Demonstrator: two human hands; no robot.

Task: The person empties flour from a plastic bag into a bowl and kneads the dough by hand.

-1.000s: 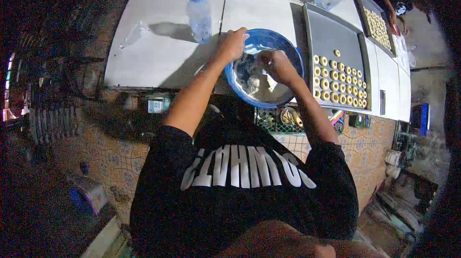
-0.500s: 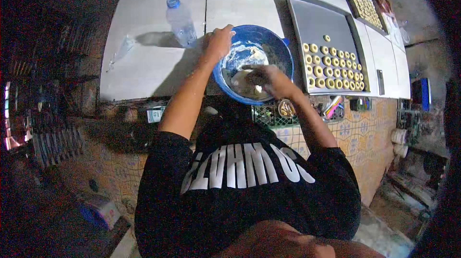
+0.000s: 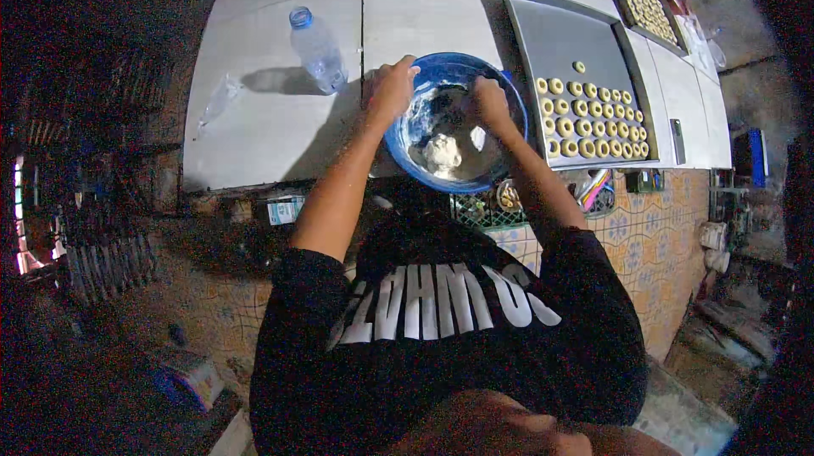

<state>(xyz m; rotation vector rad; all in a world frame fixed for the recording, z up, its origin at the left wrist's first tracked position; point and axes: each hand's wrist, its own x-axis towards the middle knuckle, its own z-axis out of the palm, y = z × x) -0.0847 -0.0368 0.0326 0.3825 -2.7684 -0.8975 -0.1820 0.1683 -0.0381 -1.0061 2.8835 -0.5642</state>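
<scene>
A round blue basin [image 3: 445, 66] stands at the near edge of the table in front of me. My left hand [image 3: 393, 93] is closed over its left rim, thumb toward the inside. Inside the basin, near the far right wall, my right hand [image 3: 490, 105] is curled like a fist; its fingertips and anything in them are hidden. A pale lump of dough [image 3: 443, 153] lies in the near part of the basin, apart from the right hand. White flour is smeared over the basin's inner wall.
Right of the basin lies a dark baking tray [image 3: 570, 23] with rows of small dough rings. Farther right is a second filled tray [image 3: 649, 11], with another person's arm beside it. A clear plastic bottle [image 3: 318, 53] stands left of the basin. A green crate [image 3: 487, 212] sits below the table edge.
My right hand has moved from over the dough to the basin's far right side, uncovering the lump. My left hand keeps its hold on the rim.
</scene>
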